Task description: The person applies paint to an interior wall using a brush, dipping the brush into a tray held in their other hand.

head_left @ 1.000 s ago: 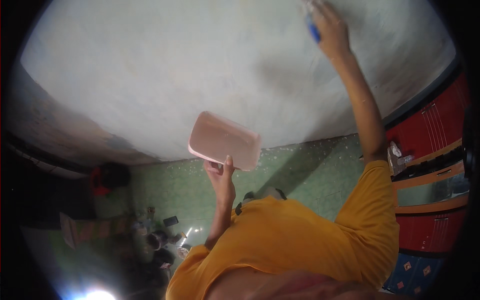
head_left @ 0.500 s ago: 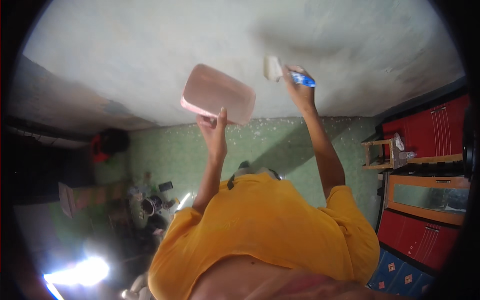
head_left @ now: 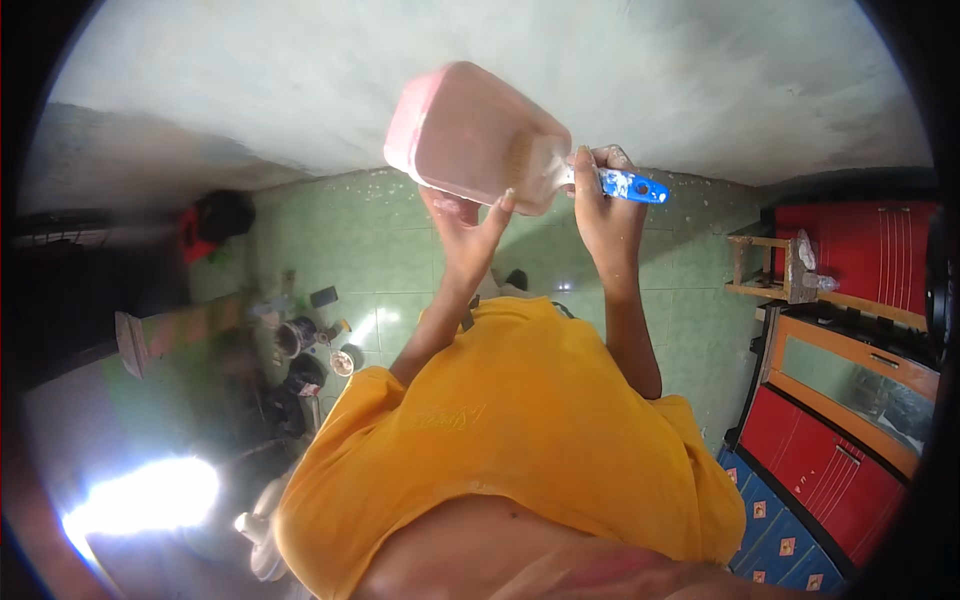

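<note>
A pink plastic tub [head_left: 415,125], tilted with its open side toward me, is held up before the wall. My left hand [head_left: 468,228] grips its lower rim, the thumb over the edge and the fingers beneath. In my right hand [head_left: 603,212] is a paintbrush [head_left: 635,186] with a blue, paint-spattered handle. Its pale bristles lie inside the tub near the right end, against the inner face. Whitish smears show on the fingers of my right hand. How much paint the tub holds I cannot make out.
The patchy whitish wall [head_left: 680,90] spans the far side. White drips dot the green tiled floor [head_left: 340,220]. On the right stand a wooden stool [head_left: 765,265] and a red-and-orange cabinet [head_left: 850,350]. Buckets [head_left: 295,337] and small items sit at left, near a bright lamp [head_left: 150,497].
My right hand has brought the paintbrush down from the wall into the tub. The tub has moved up and to the right with my left hand, tilting more.
</note>
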A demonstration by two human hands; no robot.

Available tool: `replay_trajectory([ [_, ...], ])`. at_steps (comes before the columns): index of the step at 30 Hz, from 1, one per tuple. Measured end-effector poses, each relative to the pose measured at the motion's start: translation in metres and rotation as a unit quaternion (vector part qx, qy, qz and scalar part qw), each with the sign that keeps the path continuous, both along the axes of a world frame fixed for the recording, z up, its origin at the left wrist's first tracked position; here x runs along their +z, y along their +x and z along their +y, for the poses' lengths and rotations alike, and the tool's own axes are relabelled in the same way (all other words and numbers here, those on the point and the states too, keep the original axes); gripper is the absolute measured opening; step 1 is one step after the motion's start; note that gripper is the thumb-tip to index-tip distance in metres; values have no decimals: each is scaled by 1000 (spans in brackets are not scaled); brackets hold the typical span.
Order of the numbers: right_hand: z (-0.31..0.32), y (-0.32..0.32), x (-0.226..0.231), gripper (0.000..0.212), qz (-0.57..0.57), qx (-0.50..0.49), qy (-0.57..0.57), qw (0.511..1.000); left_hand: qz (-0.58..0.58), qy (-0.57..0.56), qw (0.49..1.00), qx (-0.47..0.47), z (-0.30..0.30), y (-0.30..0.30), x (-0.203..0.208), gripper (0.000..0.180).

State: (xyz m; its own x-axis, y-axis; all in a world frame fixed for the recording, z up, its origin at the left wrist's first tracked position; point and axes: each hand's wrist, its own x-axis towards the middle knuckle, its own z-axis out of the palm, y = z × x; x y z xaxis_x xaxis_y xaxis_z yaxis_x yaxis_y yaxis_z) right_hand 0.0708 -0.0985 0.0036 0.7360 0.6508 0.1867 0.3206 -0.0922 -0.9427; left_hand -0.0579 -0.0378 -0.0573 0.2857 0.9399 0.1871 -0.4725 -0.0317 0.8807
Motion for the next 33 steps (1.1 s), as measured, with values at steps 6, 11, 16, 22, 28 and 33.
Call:
replay_trajectory([
  [6,-3,-3,-18,17,66,-25,38,997,17,28,999,3,-1,-4,-26,88],
  [11,-30,15,-25,22,224,-76,174,956,-19,-40,999,-9,-4,-5,-9,85],
  [16,-35,21,-39,21,367,-105,234,894,-26,-74,997,-5,-6,-4,-1,73],
  [22,-27,23,-43,25,422,-95,306,848,-22,-93,995,8,-9,-9,17,69],
  [28,-3,32,17,23,468,-112,306,821,29,-60,998,-2,-3,-46,62,72],
  [33,65,79,174,19,194,8,375,907,-16,-32,999,-1,28,-59,121,71],
])
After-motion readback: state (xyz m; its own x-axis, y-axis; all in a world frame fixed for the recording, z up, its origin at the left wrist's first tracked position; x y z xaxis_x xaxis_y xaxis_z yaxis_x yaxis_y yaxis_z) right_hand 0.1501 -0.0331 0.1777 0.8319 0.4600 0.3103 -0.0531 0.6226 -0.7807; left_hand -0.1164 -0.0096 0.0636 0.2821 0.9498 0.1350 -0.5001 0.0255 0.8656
